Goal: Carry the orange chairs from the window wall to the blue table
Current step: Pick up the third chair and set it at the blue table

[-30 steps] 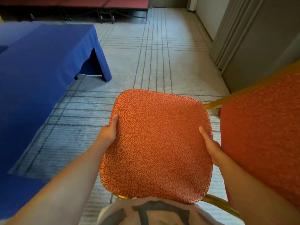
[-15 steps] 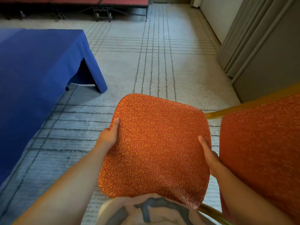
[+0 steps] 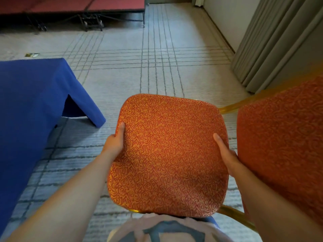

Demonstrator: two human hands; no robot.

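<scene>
I hold an orange chair (image 3: pixel 167 154) with a swirl-patterned seat and gold frame in front of my chest, above the carpet. My left hand (image 3: pixel 114 142) grips the seat's left edge with the thumb on top. On the seat's right edge my right hand (image 3: pixel 225 154) grips the same way. The chair's padded backrest (image 3: pixel 283 145) fills the right side of the view. The blue table (image 3: pixel 29 109), draped in a blue cloth, stands to the left, its near corner a short way from the seat.
Pale carpet (image 3: pixel 157 67) with a dark grid pattern stretches ahead. Grey curtains (image 3: pixel 279 41) hang along the right wall. Low red stage platforms (image 3: pixel 73 6) on black folding legs line the far end. A small scrap (image 3: pixel 32 55) lies on the floor beyond the table.
The view has moved along the table: its corner now sits lower and nearer to the left of the seat, and the far platforms show more. Both hands keep the same grip on the seat.
</scene>
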